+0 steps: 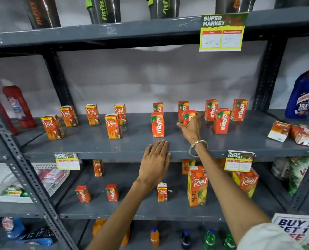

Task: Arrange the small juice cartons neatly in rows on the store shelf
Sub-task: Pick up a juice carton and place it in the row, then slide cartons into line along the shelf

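Nearest, on the lower shelf (pixel 150 212), stand 2 small Maaza cartons (pixel 83 193), 1 small Real carton (pixel 162 192) and 2 tall Real pineapple cartons (pixel 197 185), with another small carton farther back. To the left, a white basket (pixel 9 193) holds packets that are too blurred to identify.

The left hand (pixel 156 162) lies palm-down on the front lip of the middle shelf (pixel 96 143), its fingers (pixel 161 145) flat, close together and holding nothing. The right hand (pixel 190 127), with a metal bangle (pixel 198 147) at the wrist, reaches over that shelf, and its fingers are clamped around a small orange-red Maaza carton (pixel 189 117), upright and just in front of another Maaza carton in the back row.

On the middle shelf, the task's cartons stand in 2 loose groups. At the left are 5 Real cartons (pixel 112 126), orange with white tops, unevenly spaced in 2 ragged rows. At the centre and right are Maaza cartons (pixel 157 125), orange-red with green leaf art: 1 in front at the centre, 1 in front at the right, and 4 along the back. At the far right, 2 Real cartons (pixel 294 133) lie tipped on their sides.

Farther off, a blue cleaner bottle (pixel 301 98) stands at the right and red bottles (pixel 18 105) at the left. A yellow price tag (pixel 222 33) hangs from the top shelf.
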